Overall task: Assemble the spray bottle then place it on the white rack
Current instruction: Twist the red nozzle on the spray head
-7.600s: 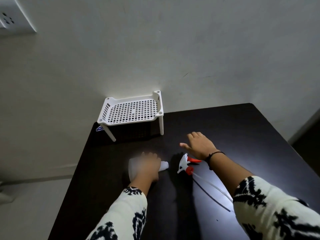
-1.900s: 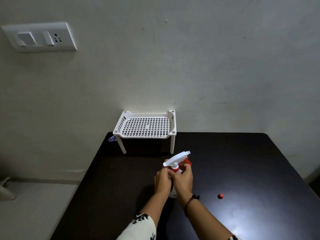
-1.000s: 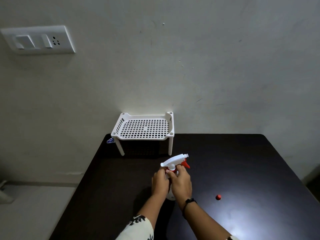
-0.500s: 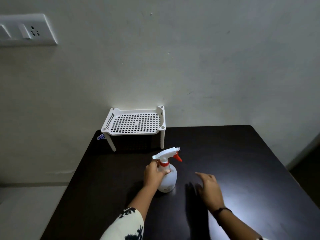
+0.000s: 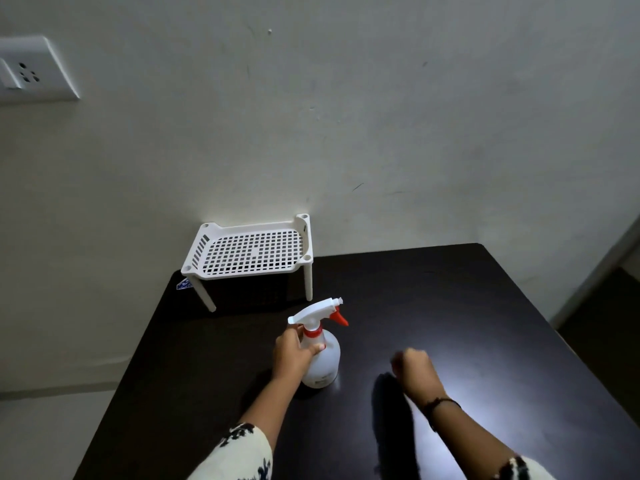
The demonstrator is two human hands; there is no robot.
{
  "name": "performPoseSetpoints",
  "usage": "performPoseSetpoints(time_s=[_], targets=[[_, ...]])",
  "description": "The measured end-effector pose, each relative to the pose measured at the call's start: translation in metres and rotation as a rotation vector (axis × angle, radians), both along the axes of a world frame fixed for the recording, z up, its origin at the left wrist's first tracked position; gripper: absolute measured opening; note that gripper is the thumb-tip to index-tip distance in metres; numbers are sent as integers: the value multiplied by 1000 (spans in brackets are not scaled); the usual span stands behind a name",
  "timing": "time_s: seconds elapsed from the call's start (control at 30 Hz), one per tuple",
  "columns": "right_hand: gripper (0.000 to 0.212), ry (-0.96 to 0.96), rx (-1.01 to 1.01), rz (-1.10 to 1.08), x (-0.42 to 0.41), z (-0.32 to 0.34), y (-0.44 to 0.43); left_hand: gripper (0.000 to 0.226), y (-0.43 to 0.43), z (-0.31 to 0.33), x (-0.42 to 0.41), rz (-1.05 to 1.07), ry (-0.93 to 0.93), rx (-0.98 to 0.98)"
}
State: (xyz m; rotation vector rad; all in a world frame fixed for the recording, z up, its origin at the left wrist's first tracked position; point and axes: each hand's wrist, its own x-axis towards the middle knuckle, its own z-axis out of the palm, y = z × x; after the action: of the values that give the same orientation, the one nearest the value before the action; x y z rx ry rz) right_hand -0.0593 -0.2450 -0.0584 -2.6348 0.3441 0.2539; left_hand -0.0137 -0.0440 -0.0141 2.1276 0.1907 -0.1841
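Observation:
The spray bottle (image 5: 325, 363) stands upright on the black table (image 5: 450, 306), its white body carrying a white trigger head (image 5: 316, 312) with a red trigger and red collar. My left hand (image 5: 292, 355) is wrapped around the bottle's shoulder from the left. My right hand (image 5: 414, 370) hovers low over the table to the right of the bottle, apart from it, slightly blurred, fingers curled into a loose fist. What its palm holds, if anything, is hidden. The white rack (image 5: 242, 273) stands empty on legs at the table's far left corner, behind the bottle.
The rack backs against a pale wall with a socket plate (image 5: 31, 74) at the upper left. A small blue sticker (image 5: 183, 284) lies by the rack's left leg. The table's left edge runs close to my left arm.
My right hand has let go of the trigger head, moved right over the table and curled shut. The small red piece seen there earlier is out of sight. My left hand still holds the standing bottle.

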Motion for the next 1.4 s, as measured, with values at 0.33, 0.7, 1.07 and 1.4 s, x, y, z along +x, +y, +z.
performPoseSetpoints(time_s=[0.33, 0.7, 1.07, 1.4], targets=[[21, -236, 856, -44, 34, 131, 43, 41, -1, 3, -3, -18, 12, 28], [22, -266, 538, 89, 39, 127, 48, 39, 0, 7, -2, -31, 23, 21], [22, -182, 753, -103, 54, 117, 63, 40, -2, 15, -4, -72, 24, 158], [25, -35, 609, 52, 44, 128, 60, 41, 0, 11, 0, -89, 25, 201]])
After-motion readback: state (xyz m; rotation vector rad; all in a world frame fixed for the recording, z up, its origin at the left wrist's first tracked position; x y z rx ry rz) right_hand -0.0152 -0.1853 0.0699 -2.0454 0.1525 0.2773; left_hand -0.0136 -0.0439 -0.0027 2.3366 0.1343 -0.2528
